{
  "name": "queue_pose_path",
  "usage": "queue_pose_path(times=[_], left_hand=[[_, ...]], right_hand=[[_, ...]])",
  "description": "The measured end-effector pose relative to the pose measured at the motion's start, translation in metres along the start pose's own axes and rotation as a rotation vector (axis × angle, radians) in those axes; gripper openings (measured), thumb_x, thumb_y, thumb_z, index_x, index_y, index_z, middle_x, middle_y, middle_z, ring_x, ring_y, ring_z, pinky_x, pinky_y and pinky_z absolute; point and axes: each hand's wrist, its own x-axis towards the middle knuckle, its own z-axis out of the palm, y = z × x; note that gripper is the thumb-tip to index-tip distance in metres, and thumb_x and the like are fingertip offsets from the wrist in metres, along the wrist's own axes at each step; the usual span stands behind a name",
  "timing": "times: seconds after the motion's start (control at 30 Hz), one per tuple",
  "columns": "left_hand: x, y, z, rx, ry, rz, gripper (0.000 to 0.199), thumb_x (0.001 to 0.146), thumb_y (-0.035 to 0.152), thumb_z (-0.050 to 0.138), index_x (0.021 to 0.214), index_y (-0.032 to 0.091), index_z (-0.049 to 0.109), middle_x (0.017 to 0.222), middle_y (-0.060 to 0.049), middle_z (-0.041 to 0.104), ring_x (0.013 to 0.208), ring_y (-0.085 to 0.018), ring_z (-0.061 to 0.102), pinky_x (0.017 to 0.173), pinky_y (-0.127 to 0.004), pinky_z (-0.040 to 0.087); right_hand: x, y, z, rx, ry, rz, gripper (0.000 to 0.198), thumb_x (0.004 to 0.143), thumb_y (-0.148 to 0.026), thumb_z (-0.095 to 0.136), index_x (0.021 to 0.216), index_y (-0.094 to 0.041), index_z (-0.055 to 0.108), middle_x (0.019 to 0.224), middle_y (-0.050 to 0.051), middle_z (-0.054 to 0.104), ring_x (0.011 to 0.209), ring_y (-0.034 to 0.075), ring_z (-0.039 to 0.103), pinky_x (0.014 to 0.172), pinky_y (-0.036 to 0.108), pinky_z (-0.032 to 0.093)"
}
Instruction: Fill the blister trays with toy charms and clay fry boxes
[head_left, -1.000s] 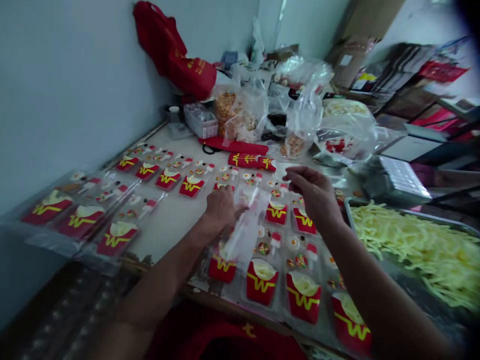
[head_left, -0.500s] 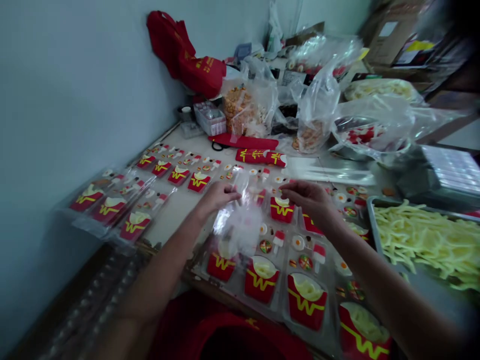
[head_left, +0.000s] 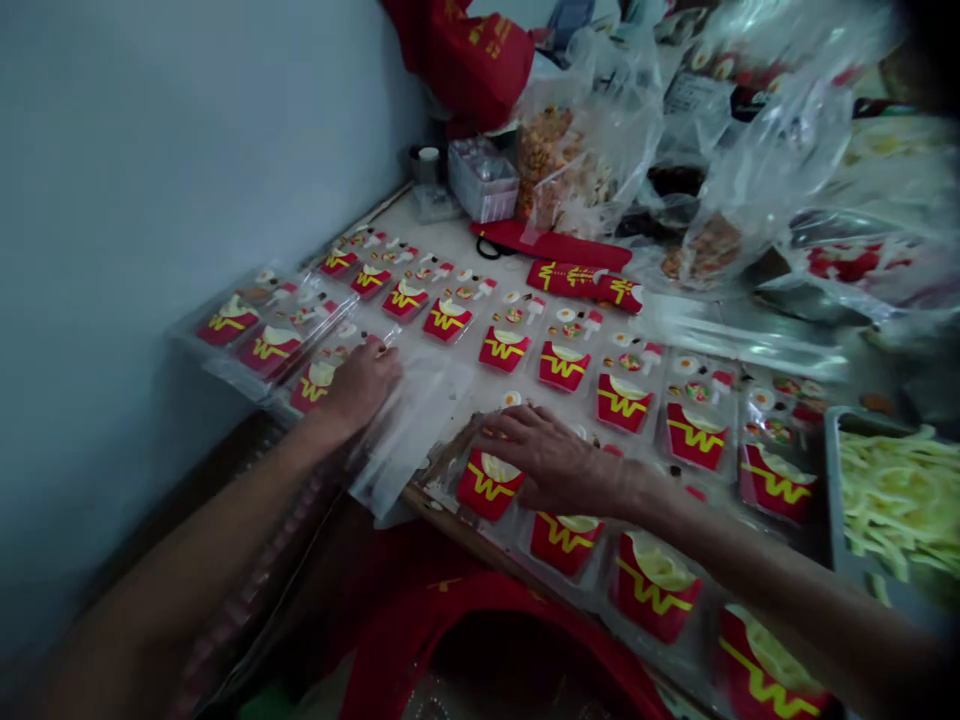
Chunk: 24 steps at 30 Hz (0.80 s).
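My left hand [head_left: 367, 382] is closed, fingers curled on the edge of a clear plastic bag [head_left: 424, 405] that lies flat across the table's front edge. Part of a packet with a red fries carton [head_left: 307, 390] shows beside its wrist. My right hand [head_left: 551, 460] reaches palm down, fingers extended, over a clear tray with a red and yellow fries carton [head_left: 487, 488]. Its fingers cover most of the small food pieces at that tray's top; whether they press on it I cannot tell.
Rows of similar trays with fries cartons [head_left: 562, 365] cover the table. A metal pan of pale fries [head_left: 892, 500] stands at the right. Behind are red folded cartons [head_left: 574, 280], a white basket [head_left: 484, 180] and clear bags of small pieces [head_left: 551, 160]. A wall [head_left: 187, 150] bounds the left.
My left hand has moved left and down onto the table with the plastic bag, earlier held up between both hands. My right hand has come down over a front-row tray. The view has shifted left.
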Motion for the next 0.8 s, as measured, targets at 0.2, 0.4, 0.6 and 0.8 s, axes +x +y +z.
queue_pose_path(times=[0.2,0.4,0.6,0.8], left_hand=[[0.006,-0.015,-0.011,-0.122,0.001,0.032,0.029,0.089,0.026,0.05,0.101,0.019,0.076,0.103,-0.01,0.073,0.095,-0.023,0.066,0.088,-0.035,0.051],[0.03,-0.026,-0.007,-0.627,-0.247,-0.352,0.039,0.075,0.056,0.074,0.078,0.017,0.073,0.07,-0.004,0.069,0.058,-0.013,0.058,0.056,-0.024,0.043],[0.045,-0.016,0.008,-0.761,-0.289,-0.327,0.043,0.077,0.058,0.075,0.083,0.015,0.079,0.071,-0.006,0.071,0.061,-0.012,0.057,0.06,-0.024,0.044],[0.047,-0.005,-0.003,-0.94,-0.365,-0.558,0.039,0.054,0.04,0.094,0.08,0.016,0.076,0.078,-0.001,0.069,0.071,-0.011,0.06,0.071,-0.025,0.05]], right_hand=[[0.019,0.01,0.016,-0.115,-0.064,-0.049,0.101,0.073,-0.026,0.082,0.16,-0.023,0.031,0.162,0.014,0.038,0.152,0.035,0.024,0.123,0.058,0.014],[0.056,0.02,0.016,-0.089,-0.172,-0.063,0.111,0.061,-0.04,0.087,0.156,-0.013,0.037,0.149,0.02,0.052,0.139,0.037,0.043,0.122,0.06,0.017],[0.046,0.003,-0.012,-0.105,-0.146,-0.041,0.094,0.061,-0.031,0.087,0.146,-0.014,0.05,0.134,0.016,0.06,0.123,0.034,0.052,0.116,0.052,0.031],[0.007,0.019,-0.043,-0.146,0.012,0.085,0.089,0.066,-0.027,0.08,0.148,-0.016,0.047,0.14,0.015,0.059,0.126,0.035,0.052,0.113,0.053,0.035]])
